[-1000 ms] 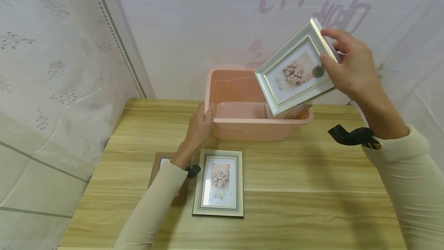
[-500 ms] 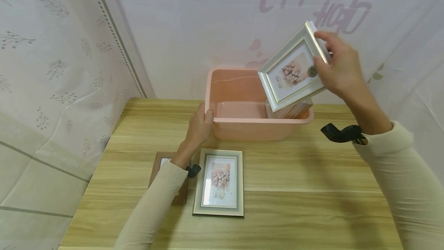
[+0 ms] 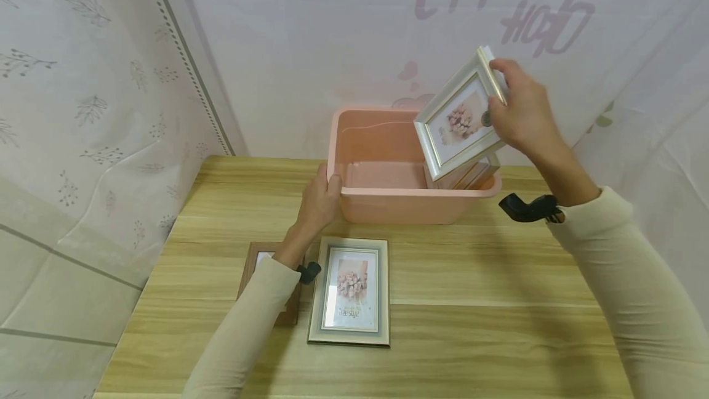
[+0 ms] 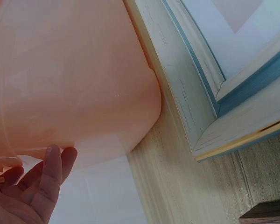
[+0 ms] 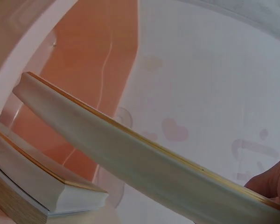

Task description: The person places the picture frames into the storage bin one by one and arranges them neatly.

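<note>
While the right grip [image 3: 523, 106] pinches it, the white frame [image 3: 458, 120] dips lengthwise leftward, perhaps into the tub [image 3: 401, 209].

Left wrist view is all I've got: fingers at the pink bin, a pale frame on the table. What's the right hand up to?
Observer: The right hand grips a white frame by its right edge, tilted over the pink bin.
Operator: Anything already inside?
Observer: Yes, other frames sit at the bin's right end.
Operator: And the brown corner low in my view?
Observer: A brown frame on the table, partly hidden in the head view by the left sleeve.
</note>
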The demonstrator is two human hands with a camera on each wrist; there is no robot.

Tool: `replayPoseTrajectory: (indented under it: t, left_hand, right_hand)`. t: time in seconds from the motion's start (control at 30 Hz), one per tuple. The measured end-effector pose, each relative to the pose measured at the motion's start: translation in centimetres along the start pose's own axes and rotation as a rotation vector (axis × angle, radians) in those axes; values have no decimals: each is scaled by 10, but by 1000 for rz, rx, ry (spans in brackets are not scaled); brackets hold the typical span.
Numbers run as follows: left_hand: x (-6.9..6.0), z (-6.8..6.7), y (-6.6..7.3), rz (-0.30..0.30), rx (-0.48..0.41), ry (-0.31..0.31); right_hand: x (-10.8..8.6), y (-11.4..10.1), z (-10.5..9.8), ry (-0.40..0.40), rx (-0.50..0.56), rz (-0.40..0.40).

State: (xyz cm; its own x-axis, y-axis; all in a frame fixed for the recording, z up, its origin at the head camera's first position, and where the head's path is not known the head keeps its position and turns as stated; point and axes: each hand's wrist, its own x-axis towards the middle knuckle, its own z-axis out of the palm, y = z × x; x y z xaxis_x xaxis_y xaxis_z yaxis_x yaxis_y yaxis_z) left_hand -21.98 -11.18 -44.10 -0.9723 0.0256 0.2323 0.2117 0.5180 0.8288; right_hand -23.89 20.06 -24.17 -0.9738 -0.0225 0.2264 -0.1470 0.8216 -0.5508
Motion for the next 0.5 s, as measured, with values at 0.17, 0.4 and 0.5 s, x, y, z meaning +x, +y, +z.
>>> replayPoseTrajectory:
  t: [0.17,0.4,0.5]
  left_hand:
    - [0,0,0,-1,0,-3]
    - [-1,0,2,-7,7,7]
    - [0,0,2,-3,5,9]
  right_hand:
    - [0,1,10,11,-46,-29]
    - [3,7,20,23,-78,-49]
    - [3,9,24,27,-99,-58]
